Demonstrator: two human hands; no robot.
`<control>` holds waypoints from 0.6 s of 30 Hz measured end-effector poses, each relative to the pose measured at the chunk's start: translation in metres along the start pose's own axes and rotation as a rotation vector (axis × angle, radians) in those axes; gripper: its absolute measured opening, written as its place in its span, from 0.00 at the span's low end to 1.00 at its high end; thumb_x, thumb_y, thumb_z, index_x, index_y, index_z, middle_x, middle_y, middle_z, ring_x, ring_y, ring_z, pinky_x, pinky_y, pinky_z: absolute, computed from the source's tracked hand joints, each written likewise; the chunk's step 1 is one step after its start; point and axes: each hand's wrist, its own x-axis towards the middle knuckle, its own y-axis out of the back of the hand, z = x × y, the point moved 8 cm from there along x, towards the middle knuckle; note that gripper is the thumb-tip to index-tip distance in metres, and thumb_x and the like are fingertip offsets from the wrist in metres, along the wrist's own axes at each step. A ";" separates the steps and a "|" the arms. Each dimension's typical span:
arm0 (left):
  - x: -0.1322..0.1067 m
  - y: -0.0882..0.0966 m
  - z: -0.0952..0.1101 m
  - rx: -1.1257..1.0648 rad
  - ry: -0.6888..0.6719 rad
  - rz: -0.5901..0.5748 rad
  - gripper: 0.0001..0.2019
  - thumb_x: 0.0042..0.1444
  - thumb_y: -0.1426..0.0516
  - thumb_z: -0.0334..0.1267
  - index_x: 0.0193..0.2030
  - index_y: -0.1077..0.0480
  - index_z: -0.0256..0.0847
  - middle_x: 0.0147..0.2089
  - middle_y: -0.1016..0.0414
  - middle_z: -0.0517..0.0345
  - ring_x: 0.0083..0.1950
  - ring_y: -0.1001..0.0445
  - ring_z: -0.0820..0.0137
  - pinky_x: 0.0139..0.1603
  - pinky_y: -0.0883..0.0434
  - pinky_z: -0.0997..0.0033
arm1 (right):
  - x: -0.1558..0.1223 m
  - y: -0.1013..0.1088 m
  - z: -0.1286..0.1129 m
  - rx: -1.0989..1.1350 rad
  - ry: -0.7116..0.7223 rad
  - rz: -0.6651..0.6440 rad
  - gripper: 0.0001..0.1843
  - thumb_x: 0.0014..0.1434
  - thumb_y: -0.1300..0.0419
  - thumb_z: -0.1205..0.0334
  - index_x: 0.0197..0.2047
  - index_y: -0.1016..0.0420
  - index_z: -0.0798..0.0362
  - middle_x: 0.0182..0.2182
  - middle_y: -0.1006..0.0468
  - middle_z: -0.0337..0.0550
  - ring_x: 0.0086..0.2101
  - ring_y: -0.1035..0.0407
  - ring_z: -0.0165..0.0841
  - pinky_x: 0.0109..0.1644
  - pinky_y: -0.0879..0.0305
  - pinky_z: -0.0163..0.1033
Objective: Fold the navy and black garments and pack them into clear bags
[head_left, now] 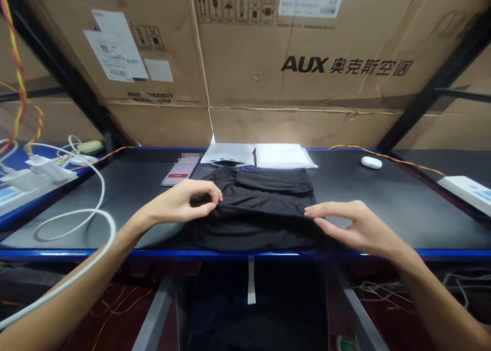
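Two bare forearms reach from the near edge over a dark table [383, 197] edged in blue, toward a folded black garment [261, 207] lying at its near middle. At far left, a white cable [97, 187] loops across the tabletop beside white chargers [42, 169]. Moving right, a phone [180, 170] lies just beyond the left hand [180, 203], whose thumb and fingertips are pinched shut on the garment's left edge, lifting a fold of cloth. Behind the garment, two clear plastic bags [261, 155] lie side by side against the far cardboard boxes [307, 59], which carry shipping labels and printed lettering. The right hand [355, 225] is at the garment's right edge, fingers stretched out and loosely parted, thumb and forefinger tips touching the cloth; whether they actually grip it cannot be told. Farther right, a small white earbud case [371, 162] sits well apart near the table's back, with a white box [466, 190] at the far right edge.
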 end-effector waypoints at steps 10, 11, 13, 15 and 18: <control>0.040 0.009 -0.039 0.412 0.212 0.175 0.15 0.65 0.48 0.50 0.48 0.25 0.46 0.42 0.18 0.56 0.40 0.21 0.61 0.44 0.29 0.65 | 0.050 0.007 0.039 -0.089 -0.159 -0.045 0.17 0.63 0.43 0.49 0.39 0.17 0.49 0.32 0.15 0.40 0.33 0.22 0.39 0.37 0.29 0.41; 0.042 0.006 -0.044 0.450 0.237 0.147 0.16 0.65 0.49 0.51 0.48 0.25 0.47 0.43 0.18 0.55 0.41 0.20 0.59 0.44 0.29 0.65 | 0.054 0.005 0.042 -0.120 -0.152 -0.050 0.15 0.62 0.43 0.50 0.38 0.18 0.49 0.30 0.16 0.40 0.30 0.23 0.38 0.35 0.30 0.41; 0.044 0.000 -0.053 0.505 0.278 0.096 0.17 0.66 0.49 0.53 0.49 0.25 0.47 0.45 0.18 0.53 0.44 0.21 0.57 0.43 0.29 0.64 | 0.058 0.001 0.046 -0.190 -0.131 -0.050 0.13 0.61 0.43 0.52 0.36 0.20 0.48 0.26 0.18 0.38 0.27 0.25 0.36 0.32 0.32 0.40; 0.041 -0.002 -0.058 0.522 0.295 0.069 0.17 0.66 0.50 0.52 0.50 0.25 0.47 0.47 0.18 0.53 0.46 0.21 0.57 0.44 0.30 0.64 | 0.059 -0.002 0.049 -0.270 -0.124 -0.050 0.10 0.61 0.42 0.54 0.34 0.23 0.47 0.25 0.19 0.37 0.25 0.26 0.35 0.31 0.34 0.39; 0.033 0.003 -0.060 0.524 0.311 0.089 0.17 0.65 0.49 0.51 0.50 0.26 0.46 0.46 0.19 0.53 0.46 0.21 0.59 0.45 0.30 0.66 | 0.059 -0.001 0.050 -0.429 -0.149 -0.037 0.07 0.60 0.40 0.55 0.33 0.25 0.47 0.25 0.20 0.37 0.25 0.28 0.35 0.29 0.38 0.38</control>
